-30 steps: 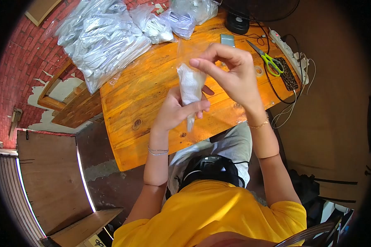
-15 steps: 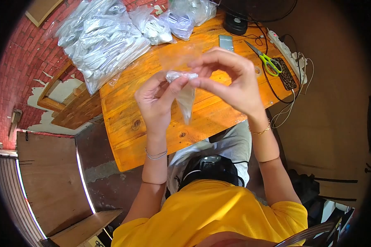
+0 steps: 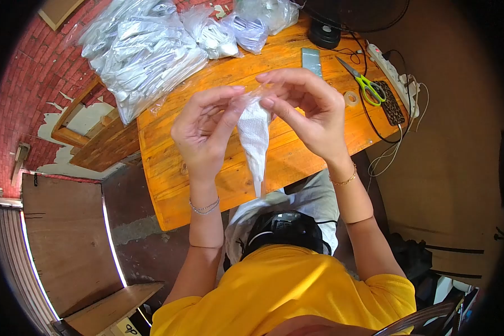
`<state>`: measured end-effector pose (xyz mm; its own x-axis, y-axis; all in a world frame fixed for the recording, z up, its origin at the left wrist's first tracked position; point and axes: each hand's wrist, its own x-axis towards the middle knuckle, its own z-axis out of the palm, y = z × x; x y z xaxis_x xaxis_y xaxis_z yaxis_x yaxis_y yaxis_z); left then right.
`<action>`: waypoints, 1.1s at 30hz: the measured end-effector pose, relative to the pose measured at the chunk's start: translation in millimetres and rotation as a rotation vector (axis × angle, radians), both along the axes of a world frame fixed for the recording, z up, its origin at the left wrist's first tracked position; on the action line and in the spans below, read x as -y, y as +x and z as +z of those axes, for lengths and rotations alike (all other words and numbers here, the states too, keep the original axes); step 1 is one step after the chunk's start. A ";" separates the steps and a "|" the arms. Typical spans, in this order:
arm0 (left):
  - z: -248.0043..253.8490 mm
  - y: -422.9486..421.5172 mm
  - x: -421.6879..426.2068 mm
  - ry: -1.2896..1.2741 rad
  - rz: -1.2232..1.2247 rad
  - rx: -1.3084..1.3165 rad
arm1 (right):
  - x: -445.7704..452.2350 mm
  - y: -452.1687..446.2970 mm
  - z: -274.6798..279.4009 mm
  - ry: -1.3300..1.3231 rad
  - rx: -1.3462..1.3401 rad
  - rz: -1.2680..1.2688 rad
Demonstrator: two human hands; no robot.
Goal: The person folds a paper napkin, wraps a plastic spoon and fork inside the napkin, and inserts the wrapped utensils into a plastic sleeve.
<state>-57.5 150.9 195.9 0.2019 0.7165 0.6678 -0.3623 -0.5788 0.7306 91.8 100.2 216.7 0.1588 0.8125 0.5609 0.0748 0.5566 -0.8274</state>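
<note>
A clear plastic bag [image 3: 251,101] hangs between my hands above the wooden table. In it is a white, textured, folded piece [image 3: 254,137], like a napkin, narrowing to a point at the bottom. My left hand [image 3: 204,129] pinches the bag's top from the left between thumb and fingers. From the right, the thumb and fingertips of my right hand [image 3: 313,109] also grip the top edge. The exact fold of plastic between the fingertips is hard to make out.
Several clear bags of white packets [image 3: 145,61] lie at the table's back left. To the right are green-handled scissors [image 3: 369,89], a tape roll [image 3: 351,98], a phone in a leopard-print case [image 3: 391,106], a power strip [image 3: 400,78], cables and a black fan base [image 3: 323,36].
The white piece, bunched up at the fingers before, now hangs down with its broad face in view. My left hand has shifted slightly left and turned, its fingers higher on the bag.
</note>
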 end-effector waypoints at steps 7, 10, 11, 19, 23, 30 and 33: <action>-4.0 -4.3 -8.9 0.013 -0.183 0.071 | -5.8 10.1 -1.9 0.306 0.300 -0.037; 0.4 -6.1 -8.0 -0.059 -0.274 0.083 | -6.2 10.1 0.0 0.374 0.353 -0.069; 2.0 -7.4 -8.3 -0.091 -0.324 0.092 | -5.7 9.5 -0.6 0.382 0.349 -0.084; 17.3 7.1 0.4 -0.265 -0.288 -0.033 | -4.7 13.6 1.4 0.408 0.457 -0.186; 10.3 0.1 -8.7 -0.330 -0.329 -0.164 | -5.3 17.0 1.8 0.399 0.453 -0.187; 11.3 -3.0 -17.4 -0.307 -0.403 -0.201 | -9.0 20.4 -1.2 0.377 0.407 -0.173; 21.2 5.1 -6.5 -0.278 -0.427 -0.063 | -11.3 23.4 -1.6 0.388 0.396 -0.170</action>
